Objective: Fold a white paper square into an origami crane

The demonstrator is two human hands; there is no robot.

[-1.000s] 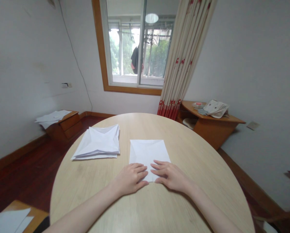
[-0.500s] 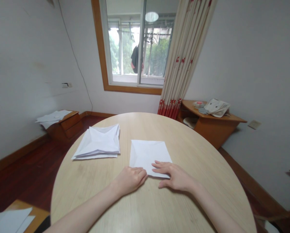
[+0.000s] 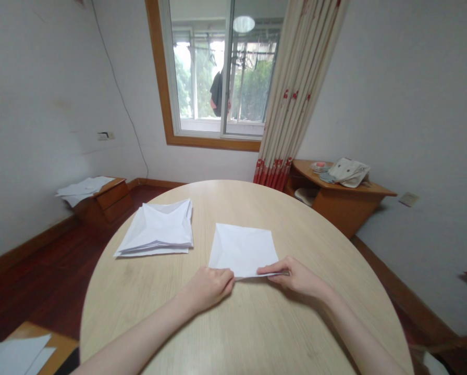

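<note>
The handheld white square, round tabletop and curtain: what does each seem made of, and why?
White square: matte paper, by its thin edge and creases. Round tabletop: pale, satin wood or wood-look laminate, judging by fine grain. Curtain: probably matte fabric, hanging in soft folds.

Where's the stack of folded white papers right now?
In the head view, the paper stack lies on the left side of the round table, beyond the left hand and left of the held paper.

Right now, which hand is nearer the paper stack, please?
Left: the left hand is off the near right corner of the paper stack; the right hand is farther right.
</note>
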